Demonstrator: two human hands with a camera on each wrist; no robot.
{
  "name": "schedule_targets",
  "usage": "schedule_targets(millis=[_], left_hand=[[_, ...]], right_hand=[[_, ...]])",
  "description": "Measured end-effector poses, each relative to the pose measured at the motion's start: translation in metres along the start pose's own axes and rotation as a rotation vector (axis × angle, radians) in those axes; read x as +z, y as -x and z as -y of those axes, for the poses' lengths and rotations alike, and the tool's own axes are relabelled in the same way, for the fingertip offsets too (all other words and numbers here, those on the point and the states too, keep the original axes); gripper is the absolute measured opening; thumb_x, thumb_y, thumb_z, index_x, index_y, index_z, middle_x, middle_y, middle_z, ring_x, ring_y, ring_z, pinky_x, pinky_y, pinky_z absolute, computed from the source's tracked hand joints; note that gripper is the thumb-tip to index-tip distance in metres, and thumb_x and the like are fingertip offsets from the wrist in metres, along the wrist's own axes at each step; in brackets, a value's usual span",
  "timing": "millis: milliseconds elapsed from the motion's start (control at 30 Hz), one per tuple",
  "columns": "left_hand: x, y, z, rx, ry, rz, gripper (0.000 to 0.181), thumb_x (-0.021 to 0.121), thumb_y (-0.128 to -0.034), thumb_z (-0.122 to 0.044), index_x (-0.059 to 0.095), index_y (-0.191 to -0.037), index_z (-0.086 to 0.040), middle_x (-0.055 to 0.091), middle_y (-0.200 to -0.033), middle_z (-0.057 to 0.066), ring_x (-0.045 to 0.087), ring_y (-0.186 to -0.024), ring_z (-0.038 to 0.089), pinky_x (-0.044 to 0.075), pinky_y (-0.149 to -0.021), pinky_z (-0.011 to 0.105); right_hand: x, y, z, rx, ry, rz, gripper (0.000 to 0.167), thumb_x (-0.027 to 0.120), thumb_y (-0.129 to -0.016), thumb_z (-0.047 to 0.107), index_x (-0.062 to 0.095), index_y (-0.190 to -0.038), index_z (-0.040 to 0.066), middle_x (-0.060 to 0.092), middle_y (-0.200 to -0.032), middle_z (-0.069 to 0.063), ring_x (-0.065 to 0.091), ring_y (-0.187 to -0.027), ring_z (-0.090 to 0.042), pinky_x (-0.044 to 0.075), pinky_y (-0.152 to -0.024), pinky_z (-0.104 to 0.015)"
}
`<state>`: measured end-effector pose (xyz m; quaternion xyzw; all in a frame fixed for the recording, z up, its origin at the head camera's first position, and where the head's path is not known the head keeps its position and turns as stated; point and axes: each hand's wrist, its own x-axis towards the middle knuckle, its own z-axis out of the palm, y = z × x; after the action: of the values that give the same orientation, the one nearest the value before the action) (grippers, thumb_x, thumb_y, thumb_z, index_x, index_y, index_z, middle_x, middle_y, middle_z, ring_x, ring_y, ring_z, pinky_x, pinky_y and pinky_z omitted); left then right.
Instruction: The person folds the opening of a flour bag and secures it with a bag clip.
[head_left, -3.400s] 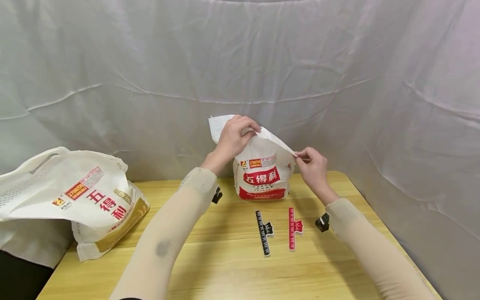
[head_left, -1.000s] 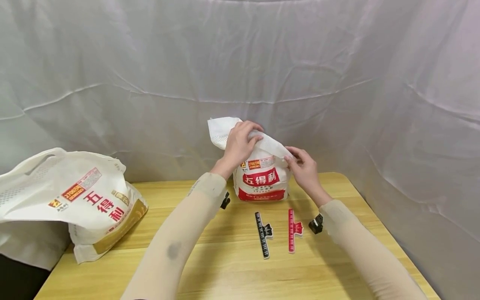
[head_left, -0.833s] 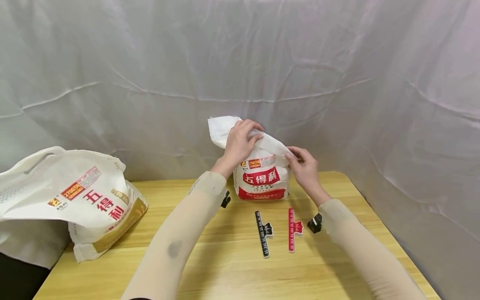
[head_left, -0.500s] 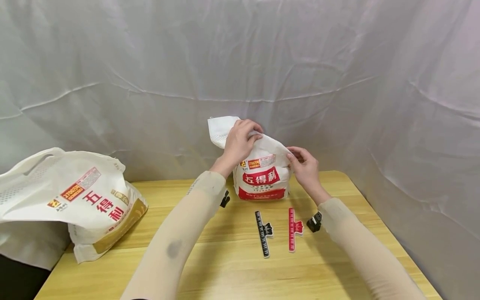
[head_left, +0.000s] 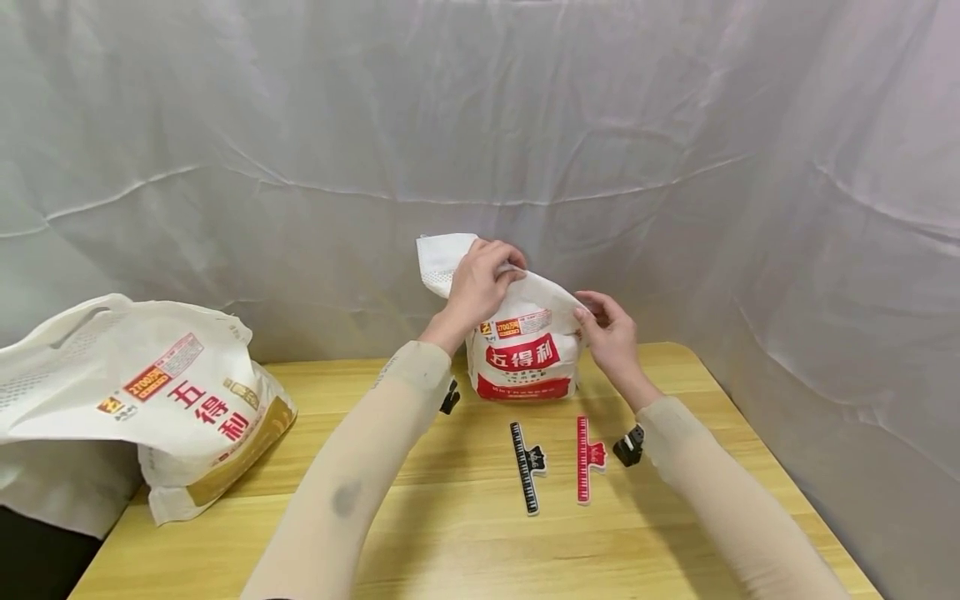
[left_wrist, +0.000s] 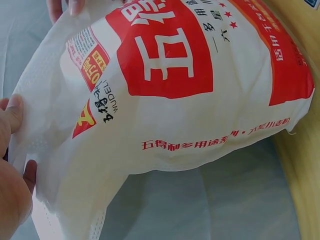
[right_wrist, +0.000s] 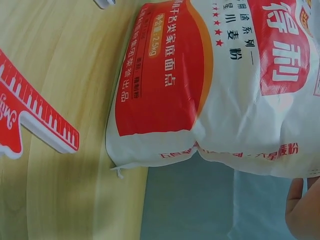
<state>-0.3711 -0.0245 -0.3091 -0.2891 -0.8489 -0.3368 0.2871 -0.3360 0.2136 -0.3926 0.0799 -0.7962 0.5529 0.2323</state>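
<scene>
A white and red flour bag (head_left: pixel 522 357) stands upright on the table at the back, its loose top leaning left. My left hand (head_left: pixel 480 279) grips that top near its middle, fingers behind and thumb in front. At the top's right corner, my right hand (head_left: pixel 611 337) pinches the edge between thumb and fingers. In the left wrist view the bag's front (left_wrist: pixel 165 55) fills most of the picture, with left fingers on its edge. The right wrist view shows the bag's lower side (right_wrist: pixel 165 75); only part of the right hand (right_wrist: pixel 305 210) is visible there.
In front of the bag, a black piano-patterned clip (head_left: pixel 527 467) and a red one (head_left: pixel 588 460) lie on the wooden table (head_left: pixel 480 542). A larger white flour bag (head_left: pixel 187 400) leans at the left. A grey cloth (head_left: pixel 480 125) hangs behind the table.
Since the oldest frame, both hands have moved slightly inward, the left one to the right and the right one to the left. The flap folded over the bag's front a second ago is raised now.
</scene>
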Motion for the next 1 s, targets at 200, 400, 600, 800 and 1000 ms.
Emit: schedule_targets(millis=[200, 400, 600, 800, 1000], left_hand=[[0.001, 0.002, -0.002, -0.01, 0.0, -0.004, 0.006, 0.075, -0.0955, -0.013, 0.074, -0.101, -0.013, 0.074, -0.105, -0.001, 0.057, -0.106, 0.02, 0.047, -0.094, 0.035], [0.004, 0.002, -0.002, 0.011, 0.009, -0.019, 0.005, 0.075, -0.0956, -0.013, 0.074, -0.1, -0.012, 0.074, -0.103, 0.0, 0.057, -0.104, 0.021, 0.047, -0.092, 0.036], [0.007, 0.003, 0.0, 0.017, 0.008, -0.022, 0.004, 0.076, -0.0956, -0.013, 0.075, -0.1, -0.012, 0.075, -0.103, -0.001, 0.057, -0.103, 0.021, 0.048, -0.092, 0.036], [0.007, 0.004, 0.002, 0.027, 0.017, -0.036, 0.004, 0.076, -0.0953, -0.013, 0.075, -0.099, -0.012, 0.075, -0.103, 0.0, 0.057, -0.103, 0.021, 0.048, -0.091, 0.036], [0.005, 0.003, 0.003, 0.031, 0.014, -0.037, 0.004, 0.076, -0.0951, -0.012, 0.075, -0.099, -0.012, 0.075, -0.103, 0.0, 0.057, -0.103, 0.021, 0.048, -0.091, 0.037]], right_hand=[[-0.004, 0.008, 0.012, 0.004, -0.015, 0.025, 0.043, 0.065, -0.104, 0.015, 0.057, -0.145, 0.006, 0.062, -0.139, -0.018, 0.061, -0.122, -0.031, 0.054, -0.097, -0.022], [-0.01, 0.02, 0.015, -0.073, -0.009, -0.01, 0.043, 0.066, -0.103, 0.012, 0.058, -0.145, 0.005, 0.06, -0.143, -0.015, 0.06, -0.126, -0.033, 0.05, -0.109, -0.045], [-0.014, 0.037, 0.029, -0.115, 0.01, -0.043, 0.045, 0.068, -0.099, 0.002, 0.057, -0.143, -0.002, 0.057, -0.145, -0.021, 0.055, -0.133, -0.037, 0.045, -0.111, -0.055], [-0.018, 0.057, 0.044, -0.106, 0.012, -0.034, 0.045, 0.067, -0.098, -0.002, 0.056, -0.141, -0.009, 0.055, -0.145, -0.025, 0.053, -0.134, -0.041, 0.047, -0.103, -0.02], [-0.018, 0.07, 0.013, -0.137, -0.013, 0.009, 0.046, 0.068, -0.098, -0.001, 0.057, -0.142, -0.004, 0.058, -0.144, -0.022, 0.055, -0.131, -0.037, 0.046, -0.099, -0.013]])
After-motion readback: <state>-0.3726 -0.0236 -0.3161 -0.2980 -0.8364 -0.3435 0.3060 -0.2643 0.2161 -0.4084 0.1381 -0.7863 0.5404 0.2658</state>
